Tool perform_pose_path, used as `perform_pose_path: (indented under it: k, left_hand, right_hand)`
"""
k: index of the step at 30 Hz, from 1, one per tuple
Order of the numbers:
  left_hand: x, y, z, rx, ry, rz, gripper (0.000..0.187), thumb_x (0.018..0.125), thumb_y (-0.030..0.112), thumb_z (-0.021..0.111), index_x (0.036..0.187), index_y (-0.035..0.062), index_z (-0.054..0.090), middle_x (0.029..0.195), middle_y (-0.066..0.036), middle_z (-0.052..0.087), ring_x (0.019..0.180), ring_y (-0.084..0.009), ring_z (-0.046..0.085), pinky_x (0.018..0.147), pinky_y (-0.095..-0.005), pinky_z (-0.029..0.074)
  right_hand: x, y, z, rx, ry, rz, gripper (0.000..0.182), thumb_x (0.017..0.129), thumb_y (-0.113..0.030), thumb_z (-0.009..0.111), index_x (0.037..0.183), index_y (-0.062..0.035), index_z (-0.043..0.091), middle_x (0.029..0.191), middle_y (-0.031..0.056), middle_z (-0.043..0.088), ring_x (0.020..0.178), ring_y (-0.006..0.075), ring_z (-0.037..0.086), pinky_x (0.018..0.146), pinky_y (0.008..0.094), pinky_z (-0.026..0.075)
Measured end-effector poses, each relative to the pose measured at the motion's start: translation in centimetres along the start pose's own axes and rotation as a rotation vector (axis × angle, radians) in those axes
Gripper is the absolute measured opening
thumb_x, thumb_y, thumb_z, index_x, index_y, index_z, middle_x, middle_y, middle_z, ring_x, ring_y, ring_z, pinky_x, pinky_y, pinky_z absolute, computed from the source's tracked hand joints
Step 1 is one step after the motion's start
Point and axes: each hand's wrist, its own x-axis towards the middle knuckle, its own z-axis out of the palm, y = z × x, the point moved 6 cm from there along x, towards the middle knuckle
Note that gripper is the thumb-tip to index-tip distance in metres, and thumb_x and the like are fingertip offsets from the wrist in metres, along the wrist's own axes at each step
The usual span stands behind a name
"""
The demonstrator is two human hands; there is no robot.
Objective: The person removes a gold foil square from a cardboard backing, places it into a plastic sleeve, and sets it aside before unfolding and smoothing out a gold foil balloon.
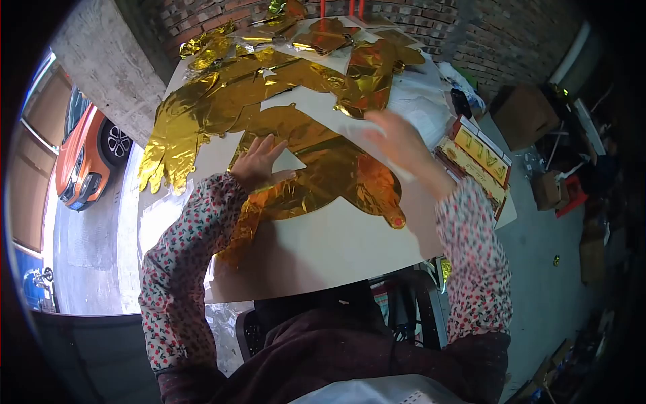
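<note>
A flat gold foil balloon (pixel 316 178) lies spread on the pale table in front of me, with a small red spot on the tab at its lower right. My left hand (pixel 259 163) is over its left part, fingers spread and holding nothing. My right hand (pixel 398 143) is above the balloon's right side, slightly blurred, with fingers stretched toward the left and thumb apart. More gold foil balloons (pixel 229 87) lie flat beyond, overlapping one another toward the far end. One at the left (pixel 168 145) hangs toward the table's edge.
White plastic bags (pixel 420 108) and a printed red and yellow package (pixel 478 158) lie along the table's right side. Cardboard boxes (pixel 525 118) stand on the floor to the right. An orange car (pixel 84 155) is parked at the left. A brick wall (pixel 404 17) rises behind the table.
</note>
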Motion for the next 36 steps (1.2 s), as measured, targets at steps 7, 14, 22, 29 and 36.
perform_pose_path:
  k: [7,14,22,29,36]
  left_hand:
    - [-0.7,1.3,-0.4,0.001,0.109,0.135,0.077,0.084,0.049,0.071,0.142,0.0052,0.045,0.142,-0.026,0.042,0.131,-0.0418,0.044,0.106,-0.0474,0.043]
    - [-0.8,1.5,-1.3,-0.028,0.018,0.128,0.075,0.085,0.048,0.071,0.141,0.0050,0.046,0.143,-0.025,0.042,0.131,-0.0418,0.044,0.107,-0.0467,0.041]
    - [1.0,1.7,-2.3,-0.298,0.137,0.090,0.074,0.091,0.053,0.063,0.141,0.0022,0.044,0.142,-0.024,0.048,0.131,-0.0387,0.047,0.107,-0.0484,0.040]
    - [2.2,0.5,-0.2,-1.776,-0.219,-0.448,0.093,0.090,0.079,0.035,0.142,0.0024,0.044,0.133,-0.021,0.055,0.121,-0.0312,0.055,0.099,-0.0440,0.045]
    - [3.1,-0.8,1.3,-1.842,-0.117,-0.264,0.053,0.095,0.041,0.064,0.130,0.0016,0.055,0.107,-0.007,0.063,0.100,-0.0188,0.061,0.087,-0.0342,0.050]
  right_hand:
    - [11.2,7.8,4.6,-0.187,-0.107,0.146,0.040,0.079,-0.026,0.077,0.110,-0.0031,0.064,0.111,0.0180,0.064,0.105,0.0318,0.062,0.088,0.0390,0.048]
    - [12.6,13.3,7.2,-0.028,-0.088,0.272,0.025,0.077,-0.024,0.078,0.090,-0.0051,0.066,0.091,0.0138,0.070,0.088,0.0308,0.067,0.076,0.0399,0.052]
    - [12.3,9.3,4.3,0.060,0.155,0.157,0.013,0.085,-0.015,0.068,0.092,-0.0045,0.067,0.083,0.0130,0.069,0.077,0.0276,0.066,0.069,0.0375,0.050]
    - [2.1,-6.8,4.4,0.360,-0.175,-0.141,0.012,0.091,-0.010,0.063,0.097,-0.0001,0.061,0.089,0.0136,0.062,0.083,0.0241,0.061,0.076,0.0336,0.048]
    - [-8.7,-14.2,7.7,0.202,-0.394,-0.606,0.014,0.081,-0.006,0.057,0.095,-0.0057,0.060,0.092,0.0092,0.058,0.093,0.0275,0.059,0.081,0.0381,0.048]
